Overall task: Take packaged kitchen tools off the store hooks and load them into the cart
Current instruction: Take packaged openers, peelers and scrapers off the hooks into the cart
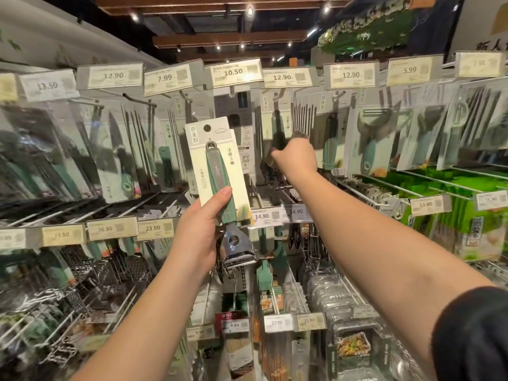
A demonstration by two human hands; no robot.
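My left hand (pixel 202 229) holds up a packaged peeler (pixel 217 171): a cream card with a green-grey handle and a chrome head hanging below the card. A second card shows just behind it. My right hand (pixel 295 156) reaches forward to the top row and closes on a dark-handled packaged tool (pixel 277 125) that hangs on a hook under the 12.90 tag. Its fingers are hidden behind the hand. No cart is in view.
Hooks full of packaged knives (pixel 118 149), peelers (pixel 371 138) and skewers fill the top row under price tags (pixel 233 72). Lower rows hold graters (pixel 110 270), a green silicone brush (pixel 264 273) and clear boxes. Green packages (pixel 467 193) sit at the right.
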